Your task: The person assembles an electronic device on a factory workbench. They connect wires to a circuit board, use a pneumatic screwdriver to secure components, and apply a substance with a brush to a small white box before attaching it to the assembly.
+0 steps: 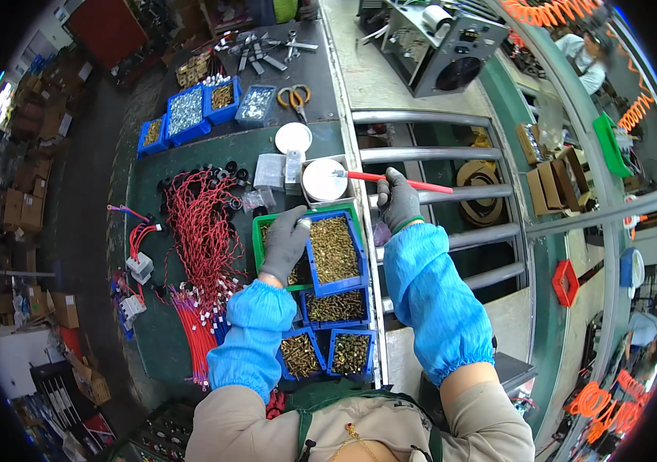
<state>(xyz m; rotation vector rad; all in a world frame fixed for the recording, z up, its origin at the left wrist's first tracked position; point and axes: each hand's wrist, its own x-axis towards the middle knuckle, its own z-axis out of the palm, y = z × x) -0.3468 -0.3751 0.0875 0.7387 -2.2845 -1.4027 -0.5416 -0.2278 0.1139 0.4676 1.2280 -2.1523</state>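
My right hand [398, 199], in a grey glove, grips a long red-handled brush [402, 182]. The brush's tip reaches into a round white tub [321, 189] with white contents. Over a green bin [259, 245] and the corner of a blue bin of brass-coloured screws [335, 250] is my left hand [285, 240], also gloved. Its fingertips are pinched together, and something small may sit between them, too small to make out. Beside the tub stand small pale boxes [270, 171] and a round white lid [293, 138].
Blue bins of screws [335, 306] stand close to my body. Red twisted wires [197, 223] lie at left. Further back are orange-handled scissors [294, 98] and blue bins of silver parts [187, 114]. A roller conveyor [440, 153] runs along the right, with a metal-cased machine [452, 58] beyond.
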